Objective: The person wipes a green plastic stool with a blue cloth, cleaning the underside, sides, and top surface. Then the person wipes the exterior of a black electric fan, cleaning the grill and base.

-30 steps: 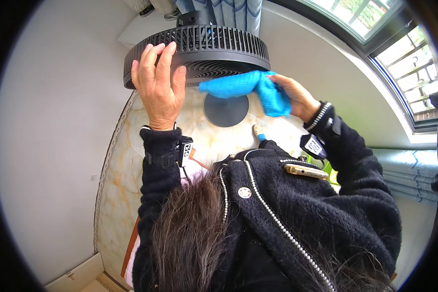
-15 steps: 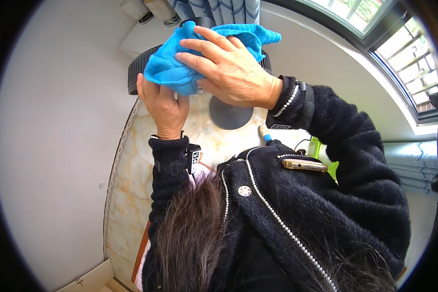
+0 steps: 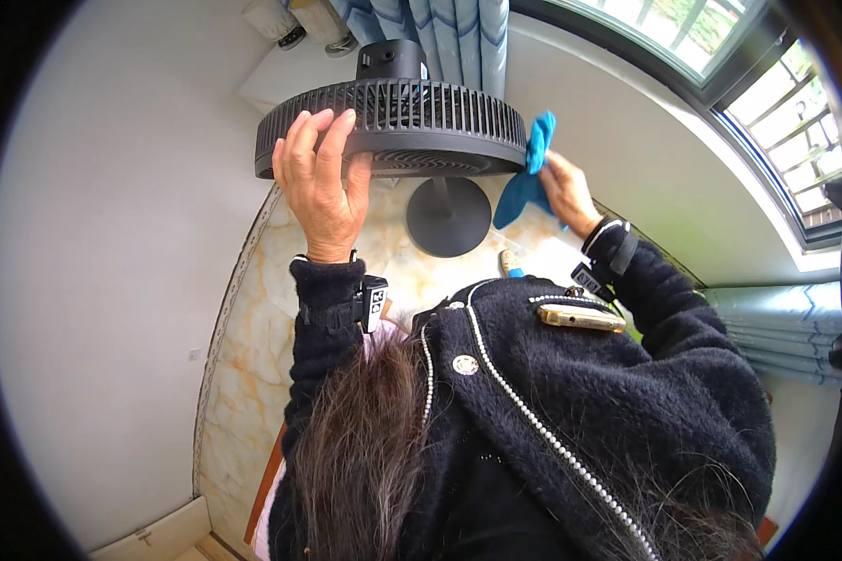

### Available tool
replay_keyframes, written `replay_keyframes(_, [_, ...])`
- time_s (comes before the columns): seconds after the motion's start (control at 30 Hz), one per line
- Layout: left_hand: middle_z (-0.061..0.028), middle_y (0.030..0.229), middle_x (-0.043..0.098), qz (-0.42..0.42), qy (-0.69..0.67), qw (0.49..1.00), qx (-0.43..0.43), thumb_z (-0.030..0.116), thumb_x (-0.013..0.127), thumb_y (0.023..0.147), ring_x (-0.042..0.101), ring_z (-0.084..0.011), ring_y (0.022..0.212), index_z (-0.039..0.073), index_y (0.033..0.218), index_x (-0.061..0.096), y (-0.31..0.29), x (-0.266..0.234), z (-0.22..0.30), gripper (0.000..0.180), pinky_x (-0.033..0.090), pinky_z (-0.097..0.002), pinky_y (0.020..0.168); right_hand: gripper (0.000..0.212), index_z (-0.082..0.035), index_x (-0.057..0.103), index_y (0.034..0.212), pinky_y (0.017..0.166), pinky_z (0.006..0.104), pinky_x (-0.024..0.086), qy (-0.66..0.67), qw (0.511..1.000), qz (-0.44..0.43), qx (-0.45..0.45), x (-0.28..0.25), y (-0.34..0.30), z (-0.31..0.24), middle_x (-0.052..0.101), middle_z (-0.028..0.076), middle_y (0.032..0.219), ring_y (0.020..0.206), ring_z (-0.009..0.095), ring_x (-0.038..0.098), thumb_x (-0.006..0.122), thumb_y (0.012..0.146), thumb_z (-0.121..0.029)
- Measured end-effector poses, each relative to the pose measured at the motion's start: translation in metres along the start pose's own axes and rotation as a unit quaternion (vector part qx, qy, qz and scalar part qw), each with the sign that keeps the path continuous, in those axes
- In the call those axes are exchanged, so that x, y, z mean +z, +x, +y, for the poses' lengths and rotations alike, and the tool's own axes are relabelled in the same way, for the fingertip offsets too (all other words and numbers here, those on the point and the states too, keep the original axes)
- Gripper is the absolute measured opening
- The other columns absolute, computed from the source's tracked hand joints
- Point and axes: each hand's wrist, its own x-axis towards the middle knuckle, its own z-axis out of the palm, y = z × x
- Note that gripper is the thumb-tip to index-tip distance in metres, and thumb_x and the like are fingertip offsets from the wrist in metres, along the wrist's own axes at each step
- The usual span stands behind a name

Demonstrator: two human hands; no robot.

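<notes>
A dark grey pedestal fan [image 3: 421, 140] stands in front of me, its round slatted head facing me and its round base on the floor. My left hand [image 3: 323, 187] grips the left part of the fan head's rim, fingers over the slatted top and thumb against the front. At the fan's right edge my right hand [image 3: 569, 192] is closed on a blue cloth [image 3: 536, 150]. One end of the cloth sticks up beside the rim, while the rest hangs below my fingers. The fingertips of my right hand are partly hidden by the cloth.
Blue patterned curtains [image 3: 444, 47] hang behind the fan, beside a white ledge [image 3: 285, 79] with a few items on it. A barred window [image 3: 786, 122] is at the right. Pale walls stand on both sides, above a marble-patterned floor [image 3: 253, 374].
My right hand has moved from the top of the fan to its right edge, taking the blue cloth along. The fan head is now uncovered. My left hand remains at the left rim.
</notes>
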Motion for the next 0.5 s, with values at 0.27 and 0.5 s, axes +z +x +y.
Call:
replay_keyframes(0.27, [-0.0008,0.129,0.058,-0.007,0.007,1.000,-0.011,0.023,0.074,0.083,0.051,-0.0261,0.131,0.021,0.126,0.066,-0.003,-0.001,0.003,0.043,0.031,-0.0522,0.111,0.038,-0.004,0.058,0.132,0.090,0.0352,0.053,0.155,0.957,0.031,-0.243,-0.024,0.087,-0.135,0.056,0.015,0.137,0.116,0.030,0.061,0.055,0.094,0.001])
replay_keyframes(0.5, [-0.0016,0.130,0.058,-0.014,-0.013,1.000,-0.005,0.022,0.074,0.082,0.051,-0.0269,0.131,0.021,0.125,0.067,-0.004,-0.006,0.001,0.044,0.031,-0.0525,0.111,0.046,-0.008,0.058,0.132,0.102,0.0437,0.049,-0.122,0.932,-0.012,-0.342,-0.003,0.068,-0.133,0.052,0.014,0.144,0.126,0.038,0.055,0.063,0.086,-0.001])
